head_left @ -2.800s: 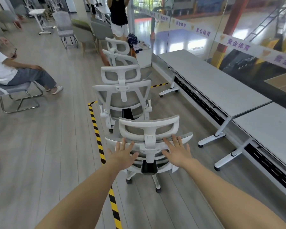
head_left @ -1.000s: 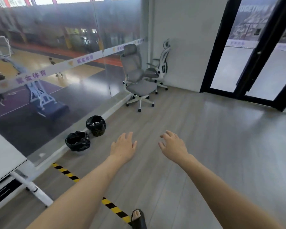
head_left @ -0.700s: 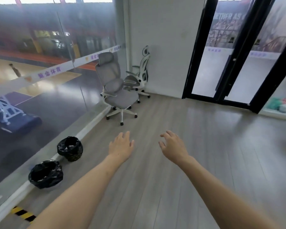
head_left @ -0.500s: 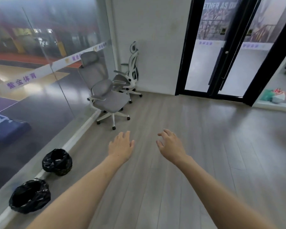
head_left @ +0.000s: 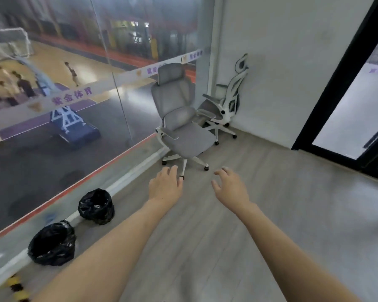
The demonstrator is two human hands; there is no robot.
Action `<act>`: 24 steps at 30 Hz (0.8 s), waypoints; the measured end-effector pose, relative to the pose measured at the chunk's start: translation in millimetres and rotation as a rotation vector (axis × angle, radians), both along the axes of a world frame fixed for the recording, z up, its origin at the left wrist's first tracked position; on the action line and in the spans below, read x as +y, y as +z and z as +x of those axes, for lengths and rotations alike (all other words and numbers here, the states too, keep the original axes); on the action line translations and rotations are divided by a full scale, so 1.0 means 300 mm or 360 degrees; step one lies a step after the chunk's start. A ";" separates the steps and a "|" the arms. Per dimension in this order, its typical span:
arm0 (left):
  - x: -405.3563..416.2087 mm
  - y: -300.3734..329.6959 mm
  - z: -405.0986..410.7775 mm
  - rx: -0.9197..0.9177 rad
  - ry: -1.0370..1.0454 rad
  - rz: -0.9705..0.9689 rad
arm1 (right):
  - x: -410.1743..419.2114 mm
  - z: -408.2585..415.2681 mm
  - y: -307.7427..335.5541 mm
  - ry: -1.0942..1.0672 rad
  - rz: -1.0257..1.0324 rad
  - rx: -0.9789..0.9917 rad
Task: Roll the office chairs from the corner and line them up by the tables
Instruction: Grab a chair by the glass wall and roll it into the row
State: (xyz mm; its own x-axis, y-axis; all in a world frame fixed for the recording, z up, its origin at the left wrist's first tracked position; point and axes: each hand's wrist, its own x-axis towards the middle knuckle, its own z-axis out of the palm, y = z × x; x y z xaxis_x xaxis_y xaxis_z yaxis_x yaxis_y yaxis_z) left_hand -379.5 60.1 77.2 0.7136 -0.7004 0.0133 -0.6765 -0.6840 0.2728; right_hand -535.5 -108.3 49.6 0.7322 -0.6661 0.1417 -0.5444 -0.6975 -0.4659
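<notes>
Two chairs left: grey chair point(head_left: 179, 118) and white chair point(head_left: 225, 105), frame centre, corner.
Hands: left hand point(head_left: 165, 188) and right hand point(head_left: 230, 188) empty, fingers loosely spread.
Tables: out of view.

Two bare forearms, sleeveless to frame edge. No gloves, rings, watch on left hand point(head_left: 165, 186) or right hand point(head_left: 231, 186).

Your left hand point(head_left: 165, 186) and right hand point(head_left: 230, 187) reach forward empty, fingers loosely spread, side by side. Just beyond your left fingertips stands the grey office chair point(head_left: 179, 118); a second chair point(head_left: 224, 107) sits behind it in the corner. Two black bin bags point(head_left: 96, 207) lie left of your left forearm by the glass wall point(head_left: 74, 62).
</notes>
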 end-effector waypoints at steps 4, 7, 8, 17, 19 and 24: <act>-0.076 -0.007 0.248 -0.0023 0.0120 0.0001 | -0.143 0.317 -0.005 0.0165 0.0027 -0.0063; -0.143 -0.035 0.479 -0.0011 0.0200 -0.0054 | -0.248 0.561 -0.012 0.0239 0.0039 -0.0062; -0.170 -0.046 0.561 -0.0019 0.0213 -0.0063 | -0.281 0.642 -0.014 0.0251 0.0035 -0.0052; -0.453 -0.029 1.305 -0.0006 0.0215 -0.0077 | -0.549 1.363 0.023 0.0233 0.0040 -0.0022; -0.515 -0.027 1.452 -0.0004 0.0199 -0.0065 | -0.602 1.503 0.037 0.0197 0.0051 -0.0042; -0.652 -0.015 1.771 0.0019 0.0187 -0.0051 | -0.743 1.798 0.017 0.0149 0.0098 -0.0015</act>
State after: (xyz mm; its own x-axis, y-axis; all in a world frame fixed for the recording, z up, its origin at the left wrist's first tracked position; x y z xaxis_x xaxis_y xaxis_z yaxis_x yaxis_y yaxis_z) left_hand 151.7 -135.3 72.7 0.7911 -0.6111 0.0254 -0.5885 -0.7493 0.3035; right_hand 4.0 -331.0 54.6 0.7906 -0.6024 0.1099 -0.4734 -0.7152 -0.5143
